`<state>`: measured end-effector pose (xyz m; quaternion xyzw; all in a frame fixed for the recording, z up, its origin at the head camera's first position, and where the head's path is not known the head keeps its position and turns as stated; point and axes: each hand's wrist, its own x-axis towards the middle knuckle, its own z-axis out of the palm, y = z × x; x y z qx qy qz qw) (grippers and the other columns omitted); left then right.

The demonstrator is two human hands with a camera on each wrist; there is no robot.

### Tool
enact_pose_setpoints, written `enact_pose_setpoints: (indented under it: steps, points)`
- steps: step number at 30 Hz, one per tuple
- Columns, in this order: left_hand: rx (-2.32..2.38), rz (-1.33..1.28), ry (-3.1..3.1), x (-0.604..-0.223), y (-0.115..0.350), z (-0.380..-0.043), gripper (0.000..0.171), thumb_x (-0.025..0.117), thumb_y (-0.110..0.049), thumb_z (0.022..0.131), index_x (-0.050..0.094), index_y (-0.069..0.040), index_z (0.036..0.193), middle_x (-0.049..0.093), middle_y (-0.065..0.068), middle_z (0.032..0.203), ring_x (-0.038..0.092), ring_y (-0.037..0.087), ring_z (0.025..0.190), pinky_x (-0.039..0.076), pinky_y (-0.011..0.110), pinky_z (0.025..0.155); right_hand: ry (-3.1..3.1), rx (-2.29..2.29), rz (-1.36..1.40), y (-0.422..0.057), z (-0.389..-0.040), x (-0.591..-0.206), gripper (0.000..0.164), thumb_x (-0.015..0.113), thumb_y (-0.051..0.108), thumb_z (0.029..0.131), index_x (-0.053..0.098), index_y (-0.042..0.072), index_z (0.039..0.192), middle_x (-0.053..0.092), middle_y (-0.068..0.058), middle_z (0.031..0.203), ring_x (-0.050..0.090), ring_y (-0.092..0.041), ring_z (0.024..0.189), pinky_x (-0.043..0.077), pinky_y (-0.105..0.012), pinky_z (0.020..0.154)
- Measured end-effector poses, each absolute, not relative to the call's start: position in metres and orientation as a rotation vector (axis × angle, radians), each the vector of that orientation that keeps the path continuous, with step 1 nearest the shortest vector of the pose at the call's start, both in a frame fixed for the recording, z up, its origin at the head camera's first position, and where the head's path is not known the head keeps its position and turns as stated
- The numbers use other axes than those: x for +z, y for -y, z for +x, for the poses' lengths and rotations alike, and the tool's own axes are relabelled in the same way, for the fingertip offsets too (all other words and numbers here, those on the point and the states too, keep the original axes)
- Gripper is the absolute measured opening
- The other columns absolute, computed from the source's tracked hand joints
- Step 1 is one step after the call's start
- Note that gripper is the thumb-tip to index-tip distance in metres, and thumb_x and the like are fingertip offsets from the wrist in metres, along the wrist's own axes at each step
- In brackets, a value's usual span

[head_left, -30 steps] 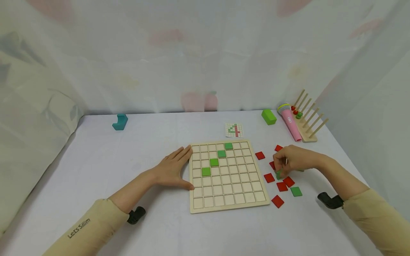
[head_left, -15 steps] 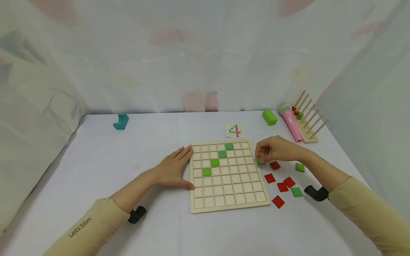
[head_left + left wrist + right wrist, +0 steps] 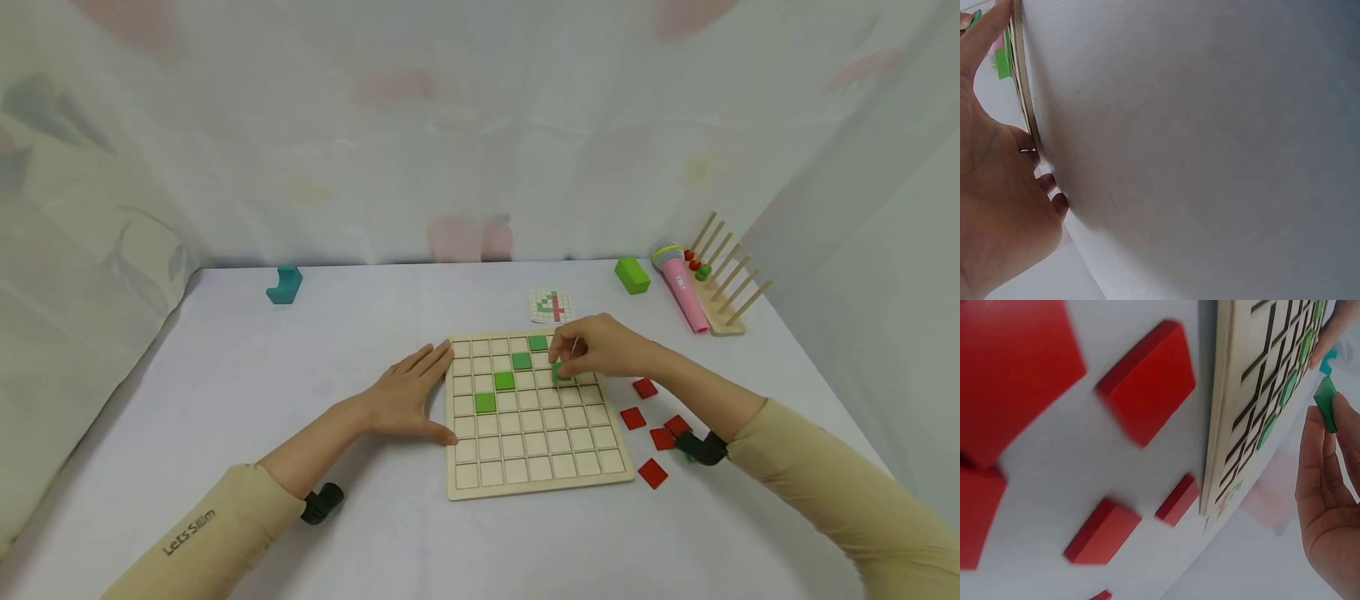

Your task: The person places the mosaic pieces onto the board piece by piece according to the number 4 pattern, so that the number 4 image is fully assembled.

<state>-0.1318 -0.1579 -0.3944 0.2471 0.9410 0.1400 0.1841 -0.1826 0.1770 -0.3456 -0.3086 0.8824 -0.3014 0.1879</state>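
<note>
A wooden grid board (image 3: 517,448) lies on the white table, with several green tiles in a diagonal line of its squares, one of them a green tile (image 3: 485,402) at the lower left end. My left hand (image 3: 401,400) rests flat along the board's left edge, fingers straight and thumb apart. Over the upper right part of the board, my right hand (image 3: 592,346) pinches a green square tile (image 3: 1326,403) between thumb and fingers. In the right wrist view that tile is held above the board, tilted. The squares under the right hand are hidden.
Several red tiles (image 3: 653,473) lie right of the board. Behind it is a small pattern card (image 3: 551,306). Further back stand a green block (image 3: 632,275), a pink microphone (image 3: 684,292), a pegged wooden stand (image 3: 726,321) and a teal block (image 3: 285,286).
My right hand has lifted a green tile from the loose tiles at the right and carried it left over the board. The left hand stays in place.
</note>
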Motion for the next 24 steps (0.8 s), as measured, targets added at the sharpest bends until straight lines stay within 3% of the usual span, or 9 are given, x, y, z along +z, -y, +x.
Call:
enact_pose_setpoints:
  steps: [15, 24]
  points:
    - [0.409, 0.684, -2.642, -0.394, 0.158, -0.132, 0.127, 0.071, -0.074, 0.070, 0.003, -0.015, 0.161, -0.003, 0.000, 0.170, 0.001, 0.032, 0.158, 0.020, 0.067, 0.118, -2.329, -0.973, -0.864, -0.121, -0.165, -0.358, 0.012, 0.072, 0.008, 0.088, 0.075, 0.014, 0.097, 0.073, 0.000, 0.089, 0.065, -0.008, 0.079, 0.054, -0.023, 0.076]
    - [0.404, 0.677, -2.634, -0.392, 0.157, -0.131, 0.127, 0.071, -0.074, 0.070, 0.004, -0.014, 0.161, -0.004, 0.001, 0.170, 0.001, 0.032, 0.158, 0.020, 0.067, 0.119, -2.289, -0.965, -0.877, -0.101, -0.154, -0.364, 0.012, 0.072, 0.006, 0.085, 0.075, 0.014, 0.094, 0.074, 0.001, 0.082, 0.064, -0.003, 0.073, 0.054, -0.020, 0.071]
